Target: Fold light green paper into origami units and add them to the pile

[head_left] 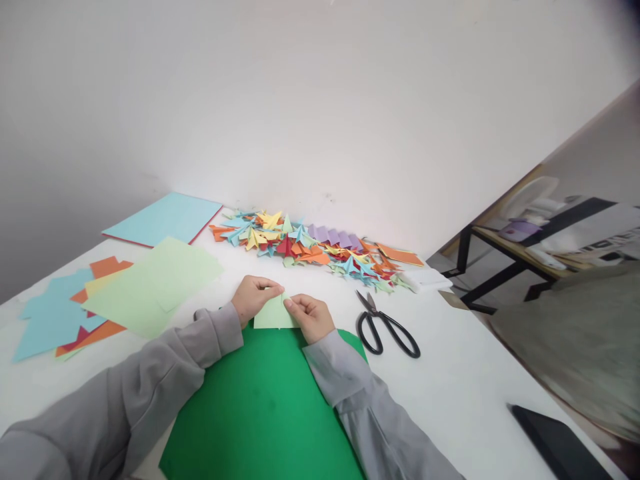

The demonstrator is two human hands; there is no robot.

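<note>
A small light green sheet of paper (pixel 274 316) is held over the far edge of a green mat (pixel 265 400). My left hand (pixel 254 299) pinches its upper left part between thumb and fingers. At its upper right, my right hand (pixel 313 316) grips the paper with thumb and bent fingers. Both hands' fingertips come close together near the paper's top edge, where a fold or crease seems to show. Black-handled scissors (pixel 383 327) lie just right of the mat, blades partly apart.
A long heap of folded coloured paper pieces (pixel 305 247) lies along the wall. Loose coloured sheets (pixel 150 287) spread at left, with a blue sheet stack (pixel 165 217) behind. A black phone-like device (pixel 555 440) rests near the right edge of the white table (pixel 450 380).
</note>
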